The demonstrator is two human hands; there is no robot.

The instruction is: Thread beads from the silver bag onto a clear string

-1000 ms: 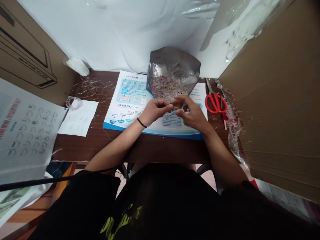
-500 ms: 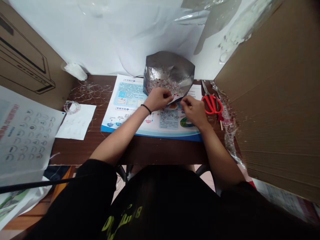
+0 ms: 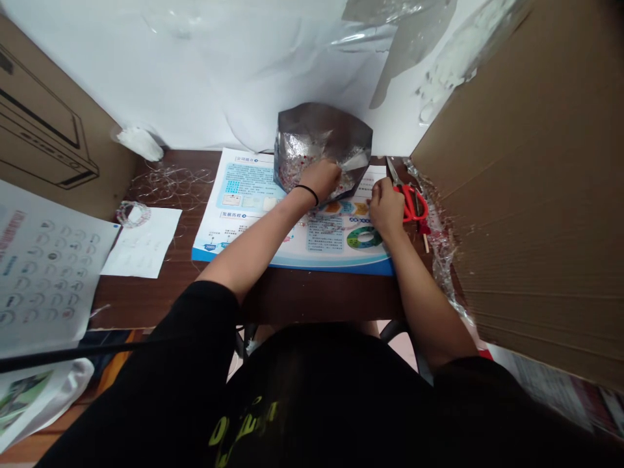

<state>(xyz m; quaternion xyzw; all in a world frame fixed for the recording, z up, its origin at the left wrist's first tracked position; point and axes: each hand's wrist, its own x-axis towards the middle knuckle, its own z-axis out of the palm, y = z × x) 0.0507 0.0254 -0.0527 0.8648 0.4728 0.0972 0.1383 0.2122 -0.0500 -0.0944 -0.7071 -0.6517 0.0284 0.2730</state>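
Observation:
My left hand (image 3: 319,182) rests at the mouth of a crumpled silver foil bag (image 3: 322,127), its fingers hidden against the bag's contents. Pink, white and red beads (image 3: 292,162) fill the lower part of the bag. The bag stands on a blue and white printed poster (image 3: 253,188). My right hand (image 3: 387,209) lies curled on the poster's right side, close to red-handled scissors (image 3: 414,203). Whether that hand pinches anything small is hidden by its fingers.
Fine clear strands (image 3: 170,185) and a coil of beaded thread (image 3: 131,213) lie on the dark wooden desk (image 3: 302,299) beside a white paper sheet (image 3: 141,242). A printed chart (image 3: 49,273) sits at left, cardboard panels (image 3: 526,208) rise at right, and crumpled plastic film (image 3: 439,240) lies along the desk's right side.
My hands have moved apart. The left has gone forward into the bag's mouth, and the right has shifted toward the scissors. The view has tilted slightly.

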